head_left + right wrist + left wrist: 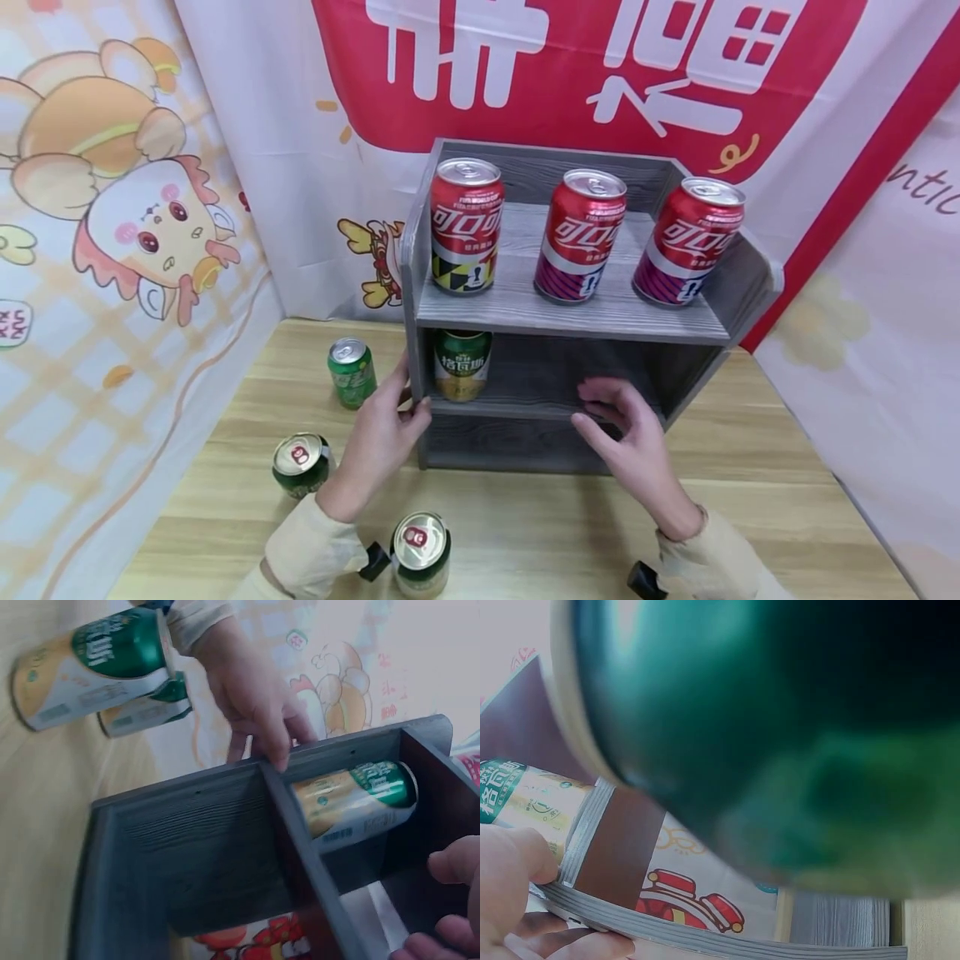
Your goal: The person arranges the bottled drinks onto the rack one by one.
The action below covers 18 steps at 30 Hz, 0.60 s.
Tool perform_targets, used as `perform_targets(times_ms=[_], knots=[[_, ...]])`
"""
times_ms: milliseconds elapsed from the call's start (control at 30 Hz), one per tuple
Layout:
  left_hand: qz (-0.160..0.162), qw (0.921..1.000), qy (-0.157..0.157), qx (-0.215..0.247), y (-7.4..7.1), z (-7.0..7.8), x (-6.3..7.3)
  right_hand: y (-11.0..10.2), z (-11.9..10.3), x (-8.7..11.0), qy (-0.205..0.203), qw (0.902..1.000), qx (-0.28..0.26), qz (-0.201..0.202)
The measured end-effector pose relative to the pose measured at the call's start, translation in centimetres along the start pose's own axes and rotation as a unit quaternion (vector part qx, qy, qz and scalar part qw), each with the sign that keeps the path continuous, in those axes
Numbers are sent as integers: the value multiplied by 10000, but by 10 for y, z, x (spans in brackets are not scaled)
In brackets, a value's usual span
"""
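A grey wooden shelf rack [570,321] stands on the table. My left hand [378,433] grips its left side panel at the middle tier, thumb on the front edge and fingers on the outer side. Just inside that panel, a green and gold can [461,368] stands on the middle tier. My right hand [633,433] hovers before the same tier's right half, fingers spread and slightly bent, holding nothing. In the right wrist view, part of the right hand [457,900] shows near the opening. Three red cola cans [465,229] stand on the top tier.
Left of the rack stands a small green can [352,375]. Two gold-topped dark green cans [302,467] [422,554] stand on the wooden table [525,533] near my left forearm. A printed cloth [300,167] hangs behind. A blurred green can [742,750] fills much of the left wrist view.
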State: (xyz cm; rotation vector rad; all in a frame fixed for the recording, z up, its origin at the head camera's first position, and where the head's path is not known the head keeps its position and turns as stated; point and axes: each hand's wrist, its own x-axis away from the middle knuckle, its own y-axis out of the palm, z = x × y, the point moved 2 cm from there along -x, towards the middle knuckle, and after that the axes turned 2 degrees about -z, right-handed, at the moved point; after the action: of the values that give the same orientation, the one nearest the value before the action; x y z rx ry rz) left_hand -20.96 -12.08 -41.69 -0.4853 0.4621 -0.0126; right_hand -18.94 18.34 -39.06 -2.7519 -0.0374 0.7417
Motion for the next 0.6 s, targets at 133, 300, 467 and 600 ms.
perform_targets(times_ms=[133, 300, 467, 600], knots=[[-23, 10000, 24, 22, 0, 1, -1, -12, 6, 16, -94, 9993, -226, 292], [-75, 9999, -82, 25, 0, 2, -1, -26, 13, 32, 156, 9970, -440, 613], [-60, 9999, -103, -12, 0, 1, 0, -39, 23, 43, 169, 9938, -474, 993], [-46, 9999, -92, -30, 0, 1, 0, -47, 31, 48, 304, 9857, -666, 1520]])
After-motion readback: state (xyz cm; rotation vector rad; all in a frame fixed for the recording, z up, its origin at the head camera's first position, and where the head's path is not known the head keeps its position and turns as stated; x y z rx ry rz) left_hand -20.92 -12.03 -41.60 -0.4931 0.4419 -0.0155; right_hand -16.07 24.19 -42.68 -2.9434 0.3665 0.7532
